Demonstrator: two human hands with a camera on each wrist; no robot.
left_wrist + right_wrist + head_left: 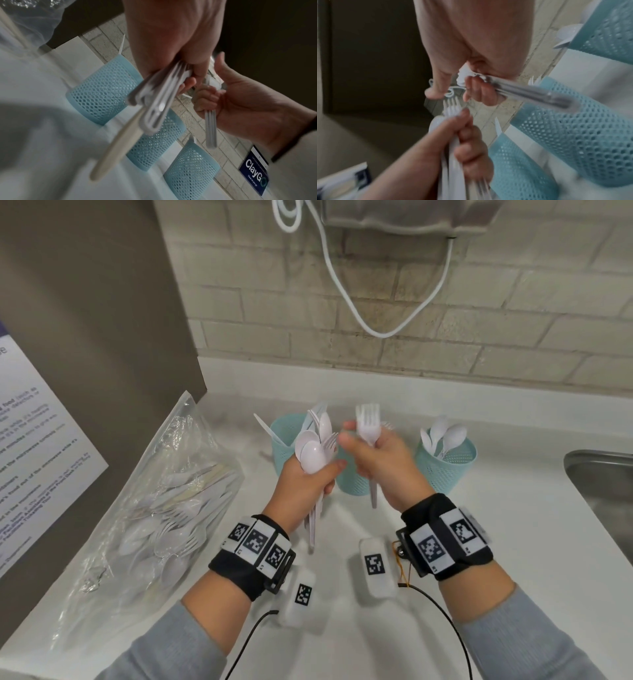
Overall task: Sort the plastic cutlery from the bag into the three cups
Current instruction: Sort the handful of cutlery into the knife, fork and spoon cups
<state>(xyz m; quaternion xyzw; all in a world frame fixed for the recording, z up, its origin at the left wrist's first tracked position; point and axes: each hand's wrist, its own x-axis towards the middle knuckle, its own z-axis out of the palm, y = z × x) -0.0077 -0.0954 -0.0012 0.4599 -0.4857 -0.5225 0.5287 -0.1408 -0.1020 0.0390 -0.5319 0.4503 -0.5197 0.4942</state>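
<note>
- The right hand (380, 463) grasps a few forks (368, 422) upright, tines up, handles pointing down.
- The middle cup (352, 477) sits directly below and behind that hand, nearer it than the left.
- The left hand (305, 491) clenches a mixed bundle (317, 453) of spoons and forks.
- The bag (164, 501) lies to the left with more cutlery.

You have a mixed bunch of white spoons and forks (317, 453) upright in your left hand (301, 491), and a few white forks (368, 422) tines-up in your right hand (380, 460). Three teal mesh cups stand in a row on the worktop (479, 542): the left cup (284, 436) holds knives, the middle cup (352, 477) sits behind your hands, and the right cup (448, 463) holds spoons. The clear bag (164, 508) lies at your left, with more cutlery inside.
</note>
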